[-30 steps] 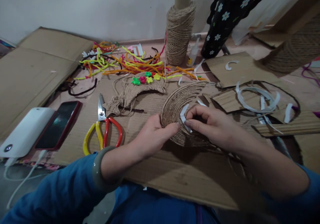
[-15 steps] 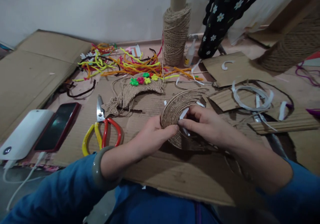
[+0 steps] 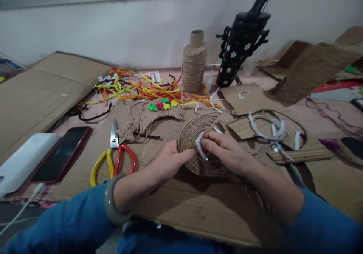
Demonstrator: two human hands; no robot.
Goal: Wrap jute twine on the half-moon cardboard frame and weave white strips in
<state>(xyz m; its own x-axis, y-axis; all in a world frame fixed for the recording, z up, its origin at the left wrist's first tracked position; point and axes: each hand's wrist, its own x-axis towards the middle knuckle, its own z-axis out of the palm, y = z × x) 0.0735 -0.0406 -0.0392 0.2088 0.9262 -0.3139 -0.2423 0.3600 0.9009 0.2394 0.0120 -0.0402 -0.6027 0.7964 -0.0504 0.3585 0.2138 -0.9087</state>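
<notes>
My left hand grips the left edge of a crescent covered in rows of brown twine, thumb on top and fingers beneath. At its inner curve, my right hand pinches a short white strip that looks like double-sided tape. Another white piece shows just behind the right fingers. Beyond my hands lies a second twine crescent decorated with green, pink, red and yellow flowers, beside a twine star. Scissors with one yellow and one red handle rest left of my left hand.
A twine spool stands at the back near a glue bottle and a black flowered holder. Coloured pipe cleaners lie in a heap. At left are a phone and a white power bank; a tape ring lies at right.
The camera view has tilted up, showing more wall. The white strip at the crescent's inner curve now stands out more fully, while both hands keep their hold.
</notes>
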